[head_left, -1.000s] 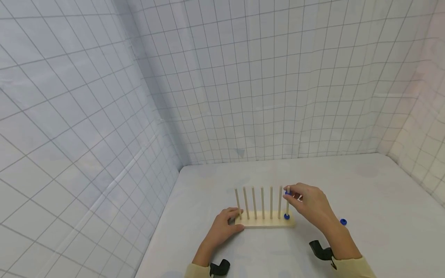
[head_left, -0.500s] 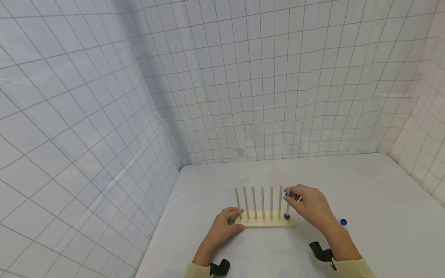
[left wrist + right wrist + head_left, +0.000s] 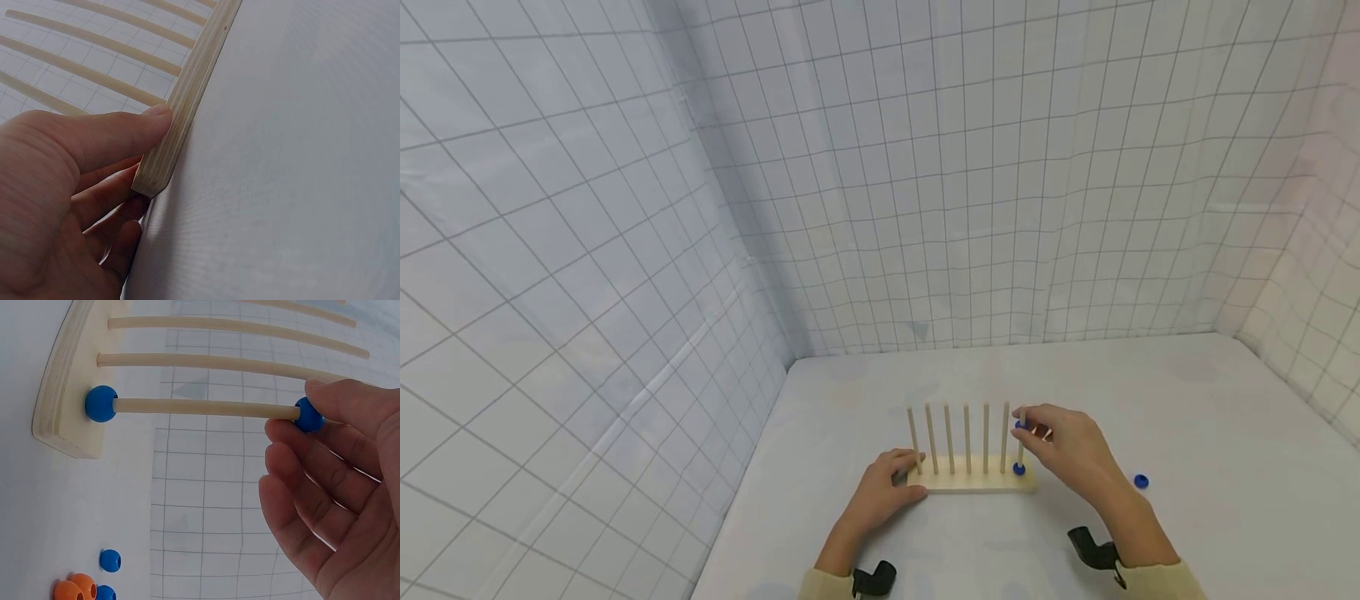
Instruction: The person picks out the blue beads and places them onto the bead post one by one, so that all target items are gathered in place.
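A wooden base (image 3: 973, 482) with a row of several upright pegs stands on the white table. At its left end, my left hand (image 3: 882, 493) grips the base, the thumb (image 3: 134, 134) pressed on the front edge and the other fingers behind. My right hand (image 3: 1071, 446) pinches a blue bead (image 3: 309, 415) between thumb and fingertips. That bead is threaded on the rightmost peg (image 3: 206, 407), close to its top. At the bottom of this peg, another blue bead (image 3: 100, 404) sits against the base. The other pegs carry no beads.
On the table right of the base lies a loose blue bead (image 3: 1141, 481). The right wrist view shows further loose beads, a blue bead (image 3: 110, 560) and an orange bead (image 3: 67, 591) among them. Gridded white cloth walls (image 3: 925, 208) enclose the table.
The right hand has come down slightly, and the pinched blue bead has slid a little lower on the rightmost peg. The left hand keeps its hold on the base.
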Motion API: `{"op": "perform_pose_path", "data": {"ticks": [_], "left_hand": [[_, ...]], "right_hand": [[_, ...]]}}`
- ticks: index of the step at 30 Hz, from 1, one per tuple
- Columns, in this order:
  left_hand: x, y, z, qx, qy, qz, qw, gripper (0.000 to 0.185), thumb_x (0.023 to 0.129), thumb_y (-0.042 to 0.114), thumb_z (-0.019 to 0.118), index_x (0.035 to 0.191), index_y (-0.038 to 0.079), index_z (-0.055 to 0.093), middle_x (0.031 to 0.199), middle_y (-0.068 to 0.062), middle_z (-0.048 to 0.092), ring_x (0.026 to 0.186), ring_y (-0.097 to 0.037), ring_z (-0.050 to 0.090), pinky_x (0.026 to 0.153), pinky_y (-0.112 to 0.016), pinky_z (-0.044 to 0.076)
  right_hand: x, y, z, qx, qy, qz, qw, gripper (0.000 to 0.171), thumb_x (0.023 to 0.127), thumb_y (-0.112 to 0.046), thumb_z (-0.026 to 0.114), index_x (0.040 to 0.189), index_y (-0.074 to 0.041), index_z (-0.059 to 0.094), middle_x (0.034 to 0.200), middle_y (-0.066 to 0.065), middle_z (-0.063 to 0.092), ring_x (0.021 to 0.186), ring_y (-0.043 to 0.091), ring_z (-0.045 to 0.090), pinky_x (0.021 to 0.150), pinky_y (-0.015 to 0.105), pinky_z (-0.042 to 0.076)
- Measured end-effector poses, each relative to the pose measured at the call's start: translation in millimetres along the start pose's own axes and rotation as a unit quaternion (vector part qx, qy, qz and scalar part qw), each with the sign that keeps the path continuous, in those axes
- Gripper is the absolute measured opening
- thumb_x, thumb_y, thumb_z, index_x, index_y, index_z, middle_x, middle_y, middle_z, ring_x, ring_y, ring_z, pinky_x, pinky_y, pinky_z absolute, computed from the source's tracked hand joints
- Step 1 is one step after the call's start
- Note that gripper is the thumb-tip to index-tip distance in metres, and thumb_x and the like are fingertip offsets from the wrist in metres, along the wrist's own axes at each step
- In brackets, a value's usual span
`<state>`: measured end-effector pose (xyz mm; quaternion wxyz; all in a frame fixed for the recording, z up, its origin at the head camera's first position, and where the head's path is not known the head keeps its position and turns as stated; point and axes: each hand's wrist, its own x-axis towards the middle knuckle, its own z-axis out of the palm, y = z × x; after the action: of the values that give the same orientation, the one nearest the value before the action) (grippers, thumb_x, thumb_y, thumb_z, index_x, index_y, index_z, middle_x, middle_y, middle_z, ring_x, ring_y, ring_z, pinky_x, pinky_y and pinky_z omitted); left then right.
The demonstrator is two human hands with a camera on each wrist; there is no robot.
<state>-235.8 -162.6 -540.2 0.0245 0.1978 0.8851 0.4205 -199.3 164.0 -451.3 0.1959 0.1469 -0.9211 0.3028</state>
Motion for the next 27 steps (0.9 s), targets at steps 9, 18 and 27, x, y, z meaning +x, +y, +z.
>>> {"op": "perform_pose_path", "data": {"ticks": [9,18,27], "left_hand": [[1.5,-3.3,1.1,-0.004,-0.003,0.003,1.0000,0.053,0.085,0.037,0.080,0.132,0.016,0.068,0.135,0.001,0.061,0.132,-0.027,0.050,0.108,-0.051,0.040],[0.8,-0.9,0.0,0.002,-0.001,0.001,1.0000,0.053,0.084,0.036,0.080,0.132,0.016,0.068,0.135,0.000,0.061,0.132,-0.027,0.050,0.108,-0.051,0.040],[-0.1,-0.4,0.6,0.001,0.000,0.000,1.0000,0.054,0.085,0.036,0.080,0.133,0.016,0.068,0.135,0.000,0.061,0.132,-0.027,0.050,0.108,-0.050,0.041]], "right_hand": [[-0.8,0.2,0.9,-0.005,-0.003,0.003,1.000,0.017,0.089,-0.024,0.078,0.105,-0.017,0.076,0.084,-0.014,0.066,0.075,0.007,0.061,0.064,0.029,0.052],[-2.3,-1.2,3.0,-0.006,-0.005,0.014,1.000,0.020,0.088,-0.023,0.079,0.106,-0.014,0.076,0.085,-0.012,0.067,0.076,0.008,0.061,0.065,0.030,0.052],[-3.2,-0.4,4.9,-0.011,-0.005,0.019,1.000,0.020,0.088,-0.025,0.080,0.106,-0.015,0.076,0.083,-0.013,0.066,0.075,0.007,0.059,0.063,0.028,0.051]]}}
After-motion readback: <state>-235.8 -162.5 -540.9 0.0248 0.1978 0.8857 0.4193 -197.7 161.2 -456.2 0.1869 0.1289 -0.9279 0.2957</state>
